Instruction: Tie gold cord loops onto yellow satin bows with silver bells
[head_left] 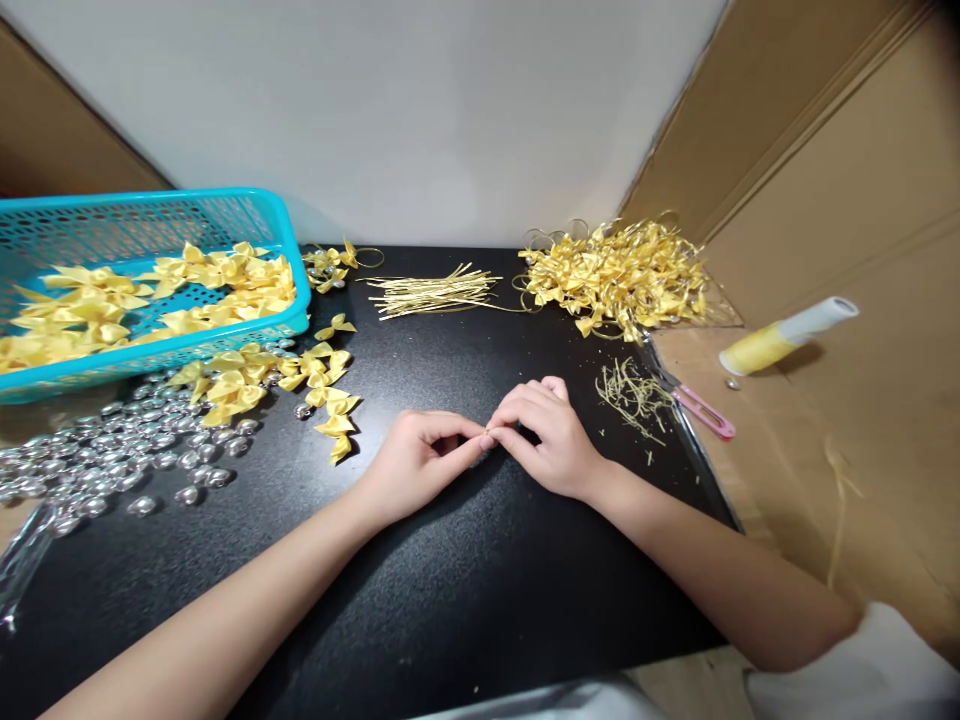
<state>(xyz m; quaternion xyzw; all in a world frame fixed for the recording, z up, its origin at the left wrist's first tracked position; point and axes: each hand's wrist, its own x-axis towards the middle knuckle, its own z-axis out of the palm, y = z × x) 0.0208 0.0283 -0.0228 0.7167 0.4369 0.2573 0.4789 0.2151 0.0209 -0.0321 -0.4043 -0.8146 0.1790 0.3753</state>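
Note:
My left hand (427, 460) and my right hand (547, 440) meet above the middle of the black table, thumbs and forefingers pinched together at the tips. Something tiny seems to be between them, but the fingers hide what it is. To the left of my left hand lie loose yellow ribbon bows (330, 395) and many silver beads (127, 455). Beyond my hands is a bunch of gold wire ties (435, 292). Short gold clippings (634, 398) lie to the right of my right hand.
A turquoise basket (294, 255) holding more yellow bows stands at the back left. At the back right is a heap of bows with gold ties (615, 275). Pink-handled scissors (703, 412) lie at the table's right edge. Beyond them, a yellow-and-white tube (787, 337) rests on cardboard.

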